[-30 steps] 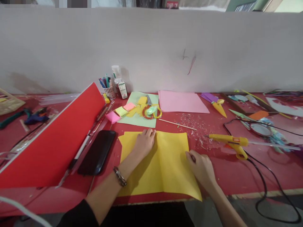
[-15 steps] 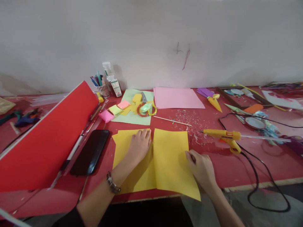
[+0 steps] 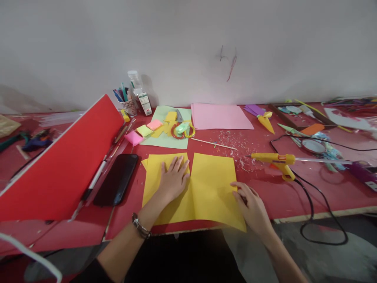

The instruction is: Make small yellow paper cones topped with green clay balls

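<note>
A creased sheet of yellow paper [image 3: 213, 184] lies open at the front edge of the red table, its lower right corner sticking out past the edge. More yellow paper shows under its left side. My left hand [image 3: 174, 180] rests flat on the left half beside the crease, fingers spread. At the right edge of the sheet is my right hand [image 3: 250, 204], its fingers loosely curled and apart, the index fingertip touching the paper's edge. Nothing is gripped in it. A black phone [image 3: 117, 180] lies left of the paper.
A yellow glue gun [image 3: 273, 158] with its black cord lies at right. Behind the paper are a thin stick [image 3: 213, 144], pink paper [image 3: 220, 116] and green paper [image 3: 165, 142] bearing craft bits. A large red board [image 3: 67, 165] leans at left; a pen cup [image 3: 129, 107] stands behind.
The fingers of my left hand have spread out on the paper. My right hand's fingers have loosened at the sheet's edge. The camera view has shifted slightly.
</note>
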{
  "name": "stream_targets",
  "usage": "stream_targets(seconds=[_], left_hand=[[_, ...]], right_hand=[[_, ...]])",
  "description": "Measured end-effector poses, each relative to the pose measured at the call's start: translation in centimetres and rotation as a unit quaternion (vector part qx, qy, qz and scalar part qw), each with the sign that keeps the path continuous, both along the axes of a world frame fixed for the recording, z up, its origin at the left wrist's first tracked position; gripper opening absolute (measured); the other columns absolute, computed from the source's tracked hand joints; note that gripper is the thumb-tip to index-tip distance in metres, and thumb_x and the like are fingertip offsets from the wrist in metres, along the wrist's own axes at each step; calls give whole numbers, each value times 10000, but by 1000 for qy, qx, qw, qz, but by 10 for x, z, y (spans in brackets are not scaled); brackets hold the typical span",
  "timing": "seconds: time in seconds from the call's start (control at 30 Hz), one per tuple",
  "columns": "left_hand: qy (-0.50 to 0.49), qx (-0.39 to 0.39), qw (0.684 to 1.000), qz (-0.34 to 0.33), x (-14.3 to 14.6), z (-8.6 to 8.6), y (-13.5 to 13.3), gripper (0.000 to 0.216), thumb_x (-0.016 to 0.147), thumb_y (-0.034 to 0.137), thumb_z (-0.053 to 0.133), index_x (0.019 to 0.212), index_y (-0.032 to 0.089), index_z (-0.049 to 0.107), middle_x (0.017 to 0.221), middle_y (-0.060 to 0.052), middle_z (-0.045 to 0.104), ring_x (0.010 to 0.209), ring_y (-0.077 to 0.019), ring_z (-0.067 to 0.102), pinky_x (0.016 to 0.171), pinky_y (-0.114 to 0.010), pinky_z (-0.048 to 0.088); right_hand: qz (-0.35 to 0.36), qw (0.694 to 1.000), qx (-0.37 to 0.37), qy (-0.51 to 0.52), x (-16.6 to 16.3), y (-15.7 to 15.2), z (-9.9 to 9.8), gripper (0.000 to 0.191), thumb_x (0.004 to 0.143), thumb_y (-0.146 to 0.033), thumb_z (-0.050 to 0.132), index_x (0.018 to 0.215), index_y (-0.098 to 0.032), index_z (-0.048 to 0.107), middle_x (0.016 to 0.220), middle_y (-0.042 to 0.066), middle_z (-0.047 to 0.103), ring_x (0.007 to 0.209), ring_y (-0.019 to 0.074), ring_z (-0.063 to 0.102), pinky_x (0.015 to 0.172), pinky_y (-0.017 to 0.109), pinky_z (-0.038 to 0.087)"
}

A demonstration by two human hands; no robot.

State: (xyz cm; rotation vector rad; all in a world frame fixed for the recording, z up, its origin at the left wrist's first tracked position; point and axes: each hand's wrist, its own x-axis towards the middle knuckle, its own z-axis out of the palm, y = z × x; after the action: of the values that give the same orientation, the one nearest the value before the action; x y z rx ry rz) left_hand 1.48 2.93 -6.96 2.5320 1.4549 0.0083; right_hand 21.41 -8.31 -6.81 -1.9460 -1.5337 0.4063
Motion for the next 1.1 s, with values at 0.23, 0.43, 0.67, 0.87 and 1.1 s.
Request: stream_targets(seconds=[0.23, 0.43, 0.67, 0.87, 1.1], left_hand=[[14, -7, 1000, 2, 0, 1, -1, 599, 818, 501, 323, 1330, 199, 249, 1421, -101, 189, 1298, -291, 142, 983, -595, 131], [10, 1, 1000, -19, -9, 14, -23, 487, 876, 342, 265, 1340, 197, 218, 1426, -78, 178, 1303, -258, 135, 1009, -569, 107], [12, -19, 1000, 0, -11, 2, -43, 498, 848, 362, 313, 1322, 216, 269, 1414, -60, 213, 1293, -279, 170, 975, -614, 147], [-19, 6, 999, 27, -9, -3, -45, 555, 799, 432, 374, 1314, 245, 286, 1410, -58, 229, 1283, -304, 190, 954, -645, 136], [-20, 19, 999, 26, -10, -6, -45, 518, 823, 425, 327, 1310, 250, 292, 1407, -37, 241, 1283, -290, 199, 959, -636, 145]], right_hand=[[-30, 998, -14, 58, 10, -11, -6, 273, 752, -387, 415, 937, -196, 477, 504, -38, 453, 533, 165, 491, 522, 258, 391], [0, 987, -50, 152, 8, -17, -7, 291, 744, -399, 441, 951, -199, 480, 526, -31, 480, 578, 164, 513, 530, 251, 402], [-67, 988, -8, 136, 0, -15, -6, 145, 770, -332, 377, 782, -203, 442, 623, -7, 493, 552, 135, 494, 515, 237, 382], [-90, 993, -15, 75, -7, -24, -6, 194, 745, -357, 440, 851, -201, 487, 626, -10, 511, 503, 129, 467, 477, 234, 368], [-53, 998, -6, 27, -7, -30, -6, 197, 776, -313, 361, 732, -201, 517, 641, 5, 528, 417, 103, 409, 452, 240, 364]])
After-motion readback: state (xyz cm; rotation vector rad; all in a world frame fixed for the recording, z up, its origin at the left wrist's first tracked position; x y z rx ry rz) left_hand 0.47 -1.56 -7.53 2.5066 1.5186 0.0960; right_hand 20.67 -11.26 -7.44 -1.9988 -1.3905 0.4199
